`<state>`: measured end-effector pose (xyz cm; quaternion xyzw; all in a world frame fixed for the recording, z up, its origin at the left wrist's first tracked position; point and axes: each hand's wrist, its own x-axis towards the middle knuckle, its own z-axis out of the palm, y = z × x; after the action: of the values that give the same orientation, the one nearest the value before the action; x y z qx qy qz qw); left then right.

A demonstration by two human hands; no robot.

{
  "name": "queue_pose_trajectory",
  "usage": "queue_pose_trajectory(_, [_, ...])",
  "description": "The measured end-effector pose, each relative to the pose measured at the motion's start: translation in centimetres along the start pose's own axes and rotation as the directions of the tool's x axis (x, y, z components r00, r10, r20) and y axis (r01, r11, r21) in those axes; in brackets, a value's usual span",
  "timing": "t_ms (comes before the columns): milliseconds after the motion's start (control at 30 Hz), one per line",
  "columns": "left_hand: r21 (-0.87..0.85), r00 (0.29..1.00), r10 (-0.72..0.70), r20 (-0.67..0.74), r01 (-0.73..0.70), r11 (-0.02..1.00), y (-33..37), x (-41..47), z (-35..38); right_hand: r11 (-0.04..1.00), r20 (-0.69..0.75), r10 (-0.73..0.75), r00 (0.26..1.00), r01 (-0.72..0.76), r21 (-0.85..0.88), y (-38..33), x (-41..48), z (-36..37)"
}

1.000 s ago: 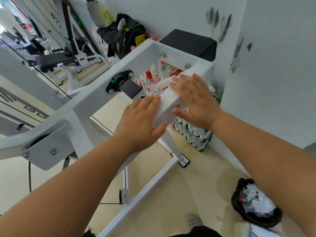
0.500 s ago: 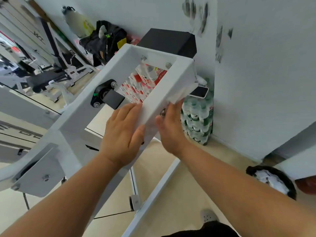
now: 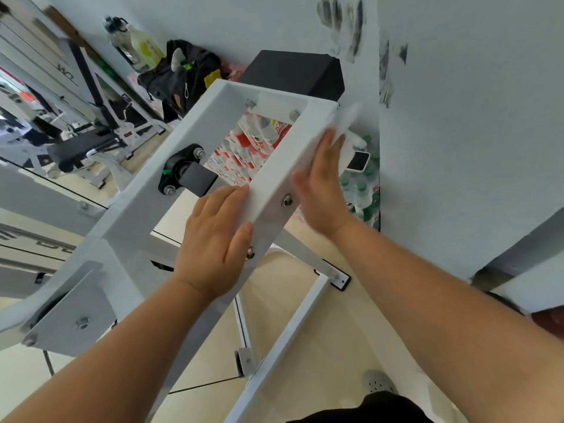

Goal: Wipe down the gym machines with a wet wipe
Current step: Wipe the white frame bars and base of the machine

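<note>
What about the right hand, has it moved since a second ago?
Yes. The right hand slid off the top face of the white beam onto its outer side, pressing the wet wipe.

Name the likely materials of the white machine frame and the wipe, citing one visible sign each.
White machine frame: probably painted steel, smooth satin coat, bolted joints. Wipe: seems thin nonwoven fabric or paper, soft, crumpled under the right hand.

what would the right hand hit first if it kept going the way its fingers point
Pressing the wipe, the right hand would pass the bar's end and probably meet the wall; depth is unclear.
</note>
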<state>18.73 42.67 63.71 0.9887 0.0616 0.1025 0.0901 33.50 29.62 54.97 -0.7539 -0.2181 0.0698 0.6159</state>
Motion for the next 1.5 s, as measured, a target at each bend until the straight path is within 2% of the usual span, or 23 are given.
queue_pose_trajectory(67, [-0.008, 1.000, -0.011, 0.001, 0.011, 1.000, -0.1, 0.0, 0.0, 0.981, -0.082, 0.128, 0.988, -0.114, 0.158, -1.4, 2.3, -1.1])
queue_pose_trajectory(100, [-0.016, 1.000, -0.014, -0.003, 0.014, 1.000, -0.1, 0.1, 0.0, 0.973, -0.100, 0.141, 0.985, -0.119, 0.199, -2.0, 2.6, -1.1])
queue_pose_trajectory(167, [-0.036, 1.000, -0.002, -0.023, 0.001, 0.999, -0.2, 0.1, 0.0, 0.979, -0.085, 0.075, 0.994, -0.057, 0.197, -2.8, 1.2, 0.0])
queue_pose_trajectory(267, [-0.072, 0.996, 0.033, -0.086, -0.039, 0.997, -0.1, -0.1, -0.2, 0.984, 0.045, -0.059, 0.997, 0.050, 0.170, -3.3, -4.8, 3.1])
queue_pose_trajectory(333, [-0.104, 0.988, 0.032, -0.149, -0.048, 0.993, 0.2, -0.3, -0.3, 0.985, 0.144, -0.097, 0.985, 0.074, 0.158, -3.2, -9.3, 5.4])
queue_pose_trajectory(433, [-0.187, 0.972, -0.064, -0.228, 0.021, 0.982, 0.3, -0.6, -0.6, 0.986, 0.238, -0.115, 0.964, 0.081, 0.147, -3.2, -13.0, 7.8])
queue_pose_trajectory(533, [-0.285, 0.941, -0.192, -0.280, 0.110, 0.952, -0.4, -1.7, -1.1, 0.982, 0.168, 0.015, 0.986, -0.046, 0.181, -4.3, -11.4, 7.9])
queue_pose_trajectory(600, [-0.347, 0.923, -0.286, -0.257, 0.188, 0.919, -0.6, -3.4, -1.8, 0.970, 0.077, 0.089, 0.993, -0.104, 0.220, -5.7, -9.8, 7.6])
queue_pose_trajectory(700, [-0.327, 0.937, -0.297, -0.185, 0.226, 0.917, -1.4, -7.8, -2.9, 0.964, 0.065, 0.095, 0.993, -0.108, 0.244, -7.3, -10.8, 8.8])
queue_pose_trajectory(800, [-0.265, 0.951, -0.253, -0.176, 0.201, 0.943, -2.9, -12.9, -4.3, 0.990, 0.193, 0.015, 0.981, -0.042, 0.138, -7.9, -15.8, 11.7])
queue_pose_trajectory(900, [-0.208, 0.951, -0.272, -0.147, 0.239, 0.948, -5.0, -17.8, -5.2, 0.993, 0.271, -0.096, 0.958, 0.110, -0.036, -7.6, -21.2, 15.1])
queue_pose_trajectory(1000, [-0.218, 0.932, -0.331, -0.145, 0.297, 0.930, -6.7, -21.8, -5.7, 0.926, 0.301, -0.275, 0.913, 0.335, -0.173, -7.3, -25.0, 18.3])
queue_pose_trajectory(1100, [-0.215, 0.928, -0.356, -0.114, 0.326, 0.920, -7.8, -25.2, -5.6, 0.819, 0.318, -0.394, 0.862, 0.487, -0.305, -6.7, -24.0, 18.0])
queue_pose_trajectory(1133, [-0.231, 0.925, -0.364, -0.106, 0.333, 0.914, -7.9, -26.2, -5.6, 0.791, 0.290, -0.414, 0.863, 0.498, -0.354, -6.5, -22.7, 17.3])
queue_pose_trajectory(1200, [-0.295, 0.910, -0.401, -0.108, 0.355, 0.887, -8.0, -27.4, -5.5, 0.795, 0.210, -0.364, 0.908, 0.420, -0.439, -6.6, -20.2, 15.4])
queue_pose_trajectory(1267, [-0.397, 0.874, -0.468, -0.134, 0.385, 0.833, -8.1, -27.9, -5.4, 0.771, 0.223, -0.292, 0.930, 0.367, -0.520, -7.6, -19.3, 14.7])
queue_pose_trajectory(1300, [-0.464, 0.848, -0.509, -0.149, 0.394, 0.793, -8.2, -27.9, -5.4, 0.716, 0.296, -0.309, 0.904, 0.425, -0.554, -8.3, -19.9, 14.9])
queue_pose_trajectory(1333, [-0.540, 0.817, -0.553, -0.163, 0.395, 0.743, -8.3, -27.7, -5.3, 0.637, 0.407, -0.344, 0.846, 0.529, -0.561, -8.9, -20.8, 15.4])
queue_pose_trajectory(1400, [-0.651, 0.771, -0.609, -0.189, 0.366, 0.665, -8.6, -27.4, -5.3, 0.462, 0.632, -0.380, 0.675, 0.731, -0.502, -9.7, -23.0, 16.4])
queue_pose_trajectory(1433, [-0.664, 0.770, -0.606, -0.198, 0.350, 0.661, -8.7, -27.3, -5.4, 0.404, 0.705, -0.348, 0.618, 0.777, -0.483, -10.5, -23.5, 16.7])
queue_pose_trajectory(1500, [-0.645, 0.798, -0.570, -0.195, 0.334, 0.688, -8.7, -27.1, -5.5, 0.360, 0.769, -0.225, 0.599, 0.784, -0.505, -12.2, -22.1, 16.7])
